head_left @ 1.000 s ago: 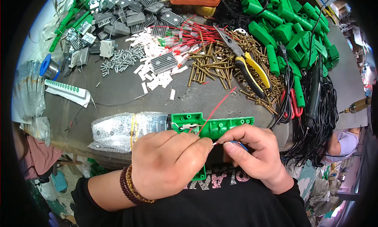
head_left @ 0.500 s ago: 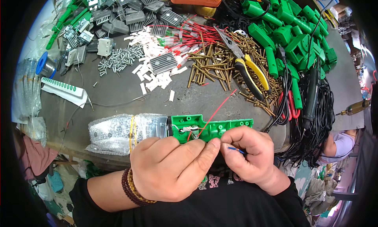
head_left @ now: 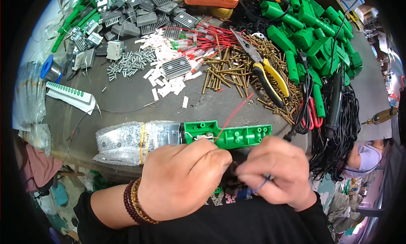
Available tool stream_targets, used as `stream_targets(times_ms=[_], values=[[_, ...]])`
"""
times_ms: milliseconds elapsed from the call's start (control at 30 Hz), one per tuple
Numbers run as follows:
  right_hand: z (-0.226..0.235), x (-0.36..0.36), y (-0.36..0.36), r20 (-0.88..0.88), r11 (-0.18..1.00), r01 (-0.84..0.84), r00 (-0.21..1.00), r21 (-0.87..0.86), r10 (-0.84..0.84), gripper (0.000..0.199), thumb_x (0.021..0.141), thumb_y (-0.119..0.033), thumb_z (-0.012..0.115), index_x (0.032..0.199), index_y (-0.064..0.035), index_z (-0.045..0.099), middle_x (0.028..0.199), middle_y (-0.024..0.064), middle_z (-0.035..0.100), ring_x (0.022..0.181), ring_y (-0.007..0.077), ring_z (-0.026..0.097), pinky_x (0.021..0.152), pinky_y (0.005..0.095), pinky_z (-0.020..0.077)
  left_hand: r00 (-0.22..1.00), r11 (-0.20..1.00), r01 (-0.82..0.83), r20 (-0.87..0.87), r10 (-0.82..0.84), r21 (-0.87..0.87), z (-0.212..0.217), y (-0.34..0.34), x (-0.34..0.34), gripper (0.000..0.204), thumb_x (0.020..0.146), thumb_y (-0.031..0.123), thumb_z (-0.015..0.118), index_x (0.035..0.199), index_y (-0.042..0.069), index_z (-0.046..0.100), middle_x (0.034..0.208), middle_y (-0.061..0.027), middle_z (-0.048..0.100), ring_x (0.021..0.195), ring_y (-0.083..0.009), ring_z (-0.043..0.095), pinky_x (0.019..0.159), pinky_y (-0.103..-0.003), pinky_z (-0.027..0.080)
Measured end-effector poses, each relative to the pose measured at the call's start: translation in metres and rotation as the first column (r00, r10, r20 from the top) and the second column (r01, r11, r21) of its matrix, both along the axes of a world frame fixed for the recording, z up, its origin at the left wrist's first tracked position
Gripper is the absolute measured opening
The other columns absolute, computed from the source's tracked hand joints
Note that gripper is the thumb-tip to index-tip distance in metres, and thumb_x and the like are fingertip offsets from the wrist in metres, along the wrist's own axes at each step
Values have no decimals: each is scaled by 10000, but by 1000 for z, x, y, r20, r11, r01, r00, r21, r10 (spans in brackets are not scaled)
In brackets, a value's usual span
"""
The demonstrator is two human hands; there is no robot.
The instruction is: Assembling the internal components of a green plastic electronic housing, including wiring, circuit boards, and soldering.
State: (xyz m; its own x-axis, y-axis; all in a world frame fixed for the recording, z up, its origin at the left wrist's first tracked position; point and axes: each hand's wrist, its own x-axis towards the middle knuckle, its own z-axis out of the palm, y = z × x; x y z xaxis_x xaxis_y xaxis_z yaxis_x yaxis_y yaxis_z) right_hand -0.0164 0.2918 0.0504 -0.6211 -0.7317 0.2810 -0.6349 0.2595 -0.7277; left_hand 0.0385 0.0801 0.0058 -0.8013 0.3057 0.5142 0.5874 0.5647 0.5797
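green housing (head_left: 247,133), white piece (head_left: 203,137) inside

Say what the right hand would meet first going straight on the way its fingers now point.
The left hand, most likely: the right hand points leftward at it across a small gap, though depth is unclear.

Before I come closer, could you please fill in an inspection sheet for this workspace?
Surface: grey table, parts heaped along its far side
Job's things: open green housing beside a bubble-wrapped part; red wire crossing the housing's edge
Clutter: grey heatsinks, silver screws, white strips, brass bolts with pliers on top, green parts
Hands: left hand curled near the housing, its grip hidden; right hand blurred, holding a blue wire
Cables: black bundle at right
Surroundings: pink cloth at lower left, another person's arm at right
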Motion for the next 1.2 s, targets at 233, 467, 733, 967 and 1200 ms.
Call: stream_targets(times_ms=[233,467,733,967,1200], values=[[0,-2,-3,60,990,120,990,71,-125,125,764,-7,728,859,-56,664,756,86,592,645,261,598,592,357,496,998,999,25,49,-27,33,1,1,-2,238,756,4,729,971,55,642,842,-67,654,651,-230,647,512,-326,478],[-12,-2,2,63,983,132,988,131,-141,248,732,25,734,963,-55,693,835,97,631,740,257,635,628,347,509,998,995,-21,60,15,102,0,4,-2,211,776,22,750,958,53,647,815,-80,660,655,-238,653,521,-332,493],[-17,-7,7,-130,999,13,992,40,-7,200,735,-89,803,913,-98,713,691,19,569,583,204,589,520,325,473,999,995,16,31,-19,100,-5,2,-2,244,725,117,774,940,96,661,850,-7,613,641,-169,624,520,-282,472],[-20,-22,8,-405,987,-92,904,129,137,173,710,-140,771,857,-103,688,650,-3,548,547,184,575,477,300,443,981,992,-90,-178,73,-90,-4,8,-4,224,676,131,788,867,115,672,726,-1,567,508,-174,522,464,-316,353],[-30,-35,12,-124,971,-142,985,-190,120,125,729,-93,788,808,-68,694,720,55,628,605,215,620,551,299,492,989,963,-56,-147,18,-264,2,6,0,247,725,192,762,922,77,667,794,-13,592,568,-177,540,495,-318,371]])
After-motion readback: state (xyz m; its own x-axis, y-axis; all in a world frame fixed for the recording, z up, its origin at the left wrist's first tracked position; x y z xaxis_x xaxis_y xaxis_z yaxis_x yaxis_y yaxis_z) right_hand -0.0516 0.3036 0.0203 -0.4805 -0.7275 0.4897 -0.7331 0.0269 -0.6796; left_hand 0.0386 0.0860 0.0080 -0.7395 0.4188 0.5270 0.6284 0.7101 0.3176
